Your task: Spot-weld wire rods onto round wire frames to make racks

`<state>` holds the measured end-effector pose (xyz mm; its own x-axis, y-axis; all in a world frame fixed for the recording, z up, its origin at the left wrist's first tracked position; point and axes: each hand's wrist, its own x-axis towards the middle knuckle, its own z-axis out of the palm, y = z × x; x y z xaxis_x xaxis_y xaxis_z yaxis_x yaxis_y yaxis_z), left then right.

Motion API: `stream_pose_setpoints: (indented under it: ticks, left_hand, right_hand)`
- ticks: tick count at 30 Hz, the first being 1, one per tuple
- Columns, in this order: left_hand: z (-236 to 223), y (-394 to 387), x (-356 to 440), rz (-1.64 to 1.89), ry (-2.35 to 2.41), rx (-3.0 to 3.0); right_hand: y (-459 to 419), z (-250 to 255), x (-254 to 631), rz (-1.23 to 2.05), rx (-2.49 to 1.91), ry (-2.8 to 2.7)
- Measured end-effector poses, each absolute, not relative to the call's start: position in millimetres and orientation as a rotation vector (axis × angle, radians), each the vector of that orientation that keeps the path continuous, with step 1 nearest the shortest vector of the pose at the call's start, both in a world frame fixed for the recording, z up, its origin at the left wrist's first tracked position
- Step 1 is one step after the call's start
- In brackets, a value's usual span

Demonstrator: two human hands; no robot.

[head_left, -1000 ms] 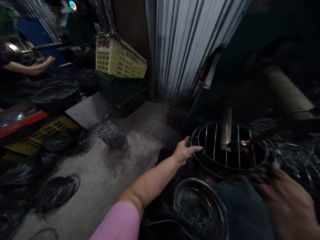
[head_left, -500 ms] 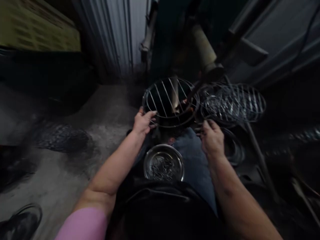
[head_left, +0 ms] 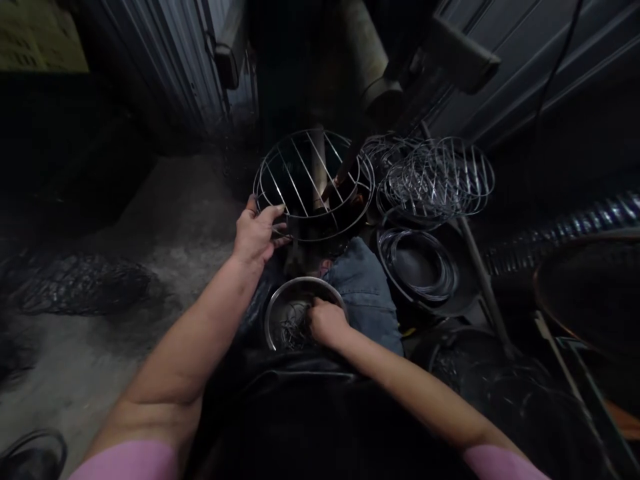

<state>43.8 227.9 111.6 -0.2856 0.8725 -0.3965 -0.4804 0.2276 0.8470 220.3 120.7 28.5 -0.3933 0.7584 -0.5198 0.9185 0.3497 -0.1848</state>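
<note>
The round wire rack [head_left: 295,187] is hovering just beyond my lap, my left hand [head_left: 255,237] clamping its near left rim between thumb and fingers. Shadow is hiding what lies beneath. Its thin, silvery bars are running side by side within rings. My right hand [head_left: 327,323] is resting inside a steel bowl [head_left: 271,320] of short wires [head_left: 294,328]; its fingertips are hidden, so I cannot tell whether they're closed. Rightward, a black pan [head_left: 464,267] is holding coiled wire [head_left: 447,273].
</note>
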Motion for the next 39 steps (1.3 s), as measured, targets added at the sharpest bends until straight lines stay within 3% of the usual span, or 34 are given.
stream_pose_setpoints:
  ticks: [8, 14, 19, 21, 26, 32, 36, 39]
  left_hand:
    - [116.9, 230.5, 32.1, 1.446, 1.305, 0.441]
    - [115.1, 235.5, 24.9, 1.455, 1.315, 0.486]
    - [124.8, 233.0, 22.3, 1.439, 1.368, 0.550]
    - [128.6, 232.5, 22.1, 1.434, 1.381, 0.560]
    - [132.9, 235.0, 18.9, 1.434, 1.422, 0.570]
    - [130.1, 240.4, 7.8, 1.399, 1.418, 0.594]
    - [128.7, 243.7, 3.7, 1.393, 1.413, 0.641]
    - [131.0, 246.8, 1.3, 1.381, 1.406, 0.641]
  right_hand:
    - [127.1, 38.8, 230.8, -0.778, 1.428, 2.400]
    - [164.2, 74.2, 252.6, -1.750, 1.876, 2.711]
    - [217.3, 109.3, 249.6, -2.449, 2.314, 2.587]
    - [233.1, 112.1, 244.2, -2.429, 2.394, 2.625]
    - [249.4, 104.4, 239.6, -2.019, 2.426, 2.697]
    - [254.0, 103.6, 245.9, -2.180, 2.192, 2.632]
    - [253.2, 104.3, 239.9, -2.076, 2.417, 2.562]
    - [250.1, 106.4, 232.6, -2.202, 2.525, 2.457]
